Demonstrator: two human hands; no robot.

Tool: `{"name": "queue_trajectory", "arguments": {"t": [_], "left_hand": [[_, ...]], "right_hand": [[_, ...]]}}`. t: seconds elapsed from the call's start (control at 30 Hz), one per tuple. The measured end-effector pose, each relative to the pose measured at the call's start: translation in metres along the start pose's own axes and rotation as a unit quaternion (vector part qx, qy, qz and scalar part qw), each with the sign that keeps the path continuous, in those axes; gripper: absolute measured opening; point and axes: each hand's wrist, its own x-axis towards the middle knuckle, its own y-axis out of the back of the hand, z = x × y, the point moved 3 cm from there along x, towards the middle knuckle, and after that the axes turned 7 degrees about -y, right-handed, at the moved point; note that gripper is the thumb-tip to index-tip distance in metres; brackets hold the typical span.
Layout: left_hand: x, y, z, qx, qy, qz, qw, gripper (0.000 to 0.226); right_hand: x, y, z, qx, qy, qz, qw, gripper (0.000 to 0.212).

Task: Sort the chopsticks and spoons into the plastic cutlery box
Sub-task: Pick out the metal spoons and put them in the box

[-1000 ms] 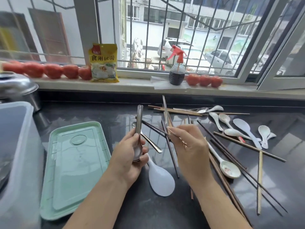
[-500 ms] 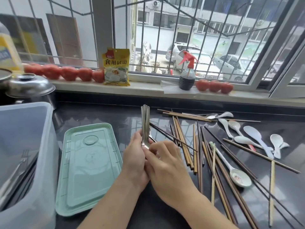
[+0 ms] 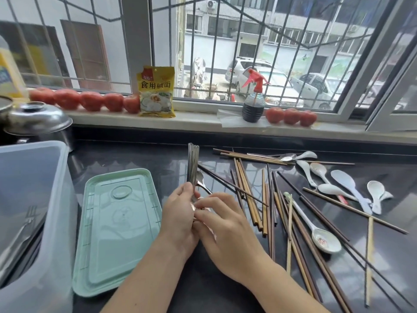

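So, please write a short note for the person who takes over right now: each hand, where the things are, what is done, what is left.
Left hand: grips a bundle of metal spoons, handles up.
Right hand: fingers at the bowl end of that bundle, squaring it up; whether it grips cannot be told.
Plastic box: at the left, open, at least one fork inside. Its green lid lies flat beside it.
Done: metal spoons gathered in hand.
Left: put the bundle into the box, then sort the chopsticks and white spoons scattered on the counter to the right.

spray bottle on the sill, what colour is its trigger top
Red: the spray bottle has a red trigger top over a dark-filled body, seen in the head view.
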Motion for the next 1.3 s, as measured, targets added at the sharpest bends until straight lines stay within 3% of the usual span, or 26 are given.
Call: {"name": "queue_trajectory", "arguments": {"t": [0.17,0.33,0.47,0.57,0.67,0.83,1.03,1.17,1.3], "left_hand": [[0.004,-0.003,0.002,-0.017,-0.022,-0.007,1.0,0.026],[0.007,-0.003,0.003,-0.027,-0.052,-0.002,0.998,0.027],[0.006,-0.004,0.007,-0.03,-0.069,-0.005,0.997,0.025],[0.009,-0.004,0.008,-0.029,-0.072,0.005,0.997,0.025],[0.013,-0.001,0.005,-0.023,-0.069,0.016,0.997,0.024],[0.012,-0.001,-0.002,-0.002,-0.057,0.013,0.998,0.027],[0.009,-0.003,-0.002,0.008,-0.043,0.02,0.999,0.029],[0.01,-0.003,-0.002,0.012,-0.038,0.018,0.999,0.03],[0.012,-0.001,-0.002,0.003,-0.041,0.014,0.999,0.03]], "right_hand": [[0.01,0.028,0.021,-0.025,-0.129,0.159,0.978,0.014],[0.075,0.052,0.11,-0.125,-0.283,0.023,0.951,0.027],[0.109,0.069,0.221,-0.286,-0.399,-0.02,0.871,0.038],[0.117,0.067,0.275,-0.307,-0.46,-0.09,0.828,0.049],[0.122,0.048,0.296,-0.309,-0.459,-0.153,0.819,0.046],[0.112,0.038,0.295,-0.333,-0.43,-0.088,0.834,0.03],[0.111,0.043,0.286,-0.35,-0.397,-0.132,0.838,0.028],[0.11,0.049,0.286,-0.368,-0.353,-0.09,0.855,0.02],[0.119,0.058,0.271,-0.301,-0.298,-0.002,0.906,0.014]]}}
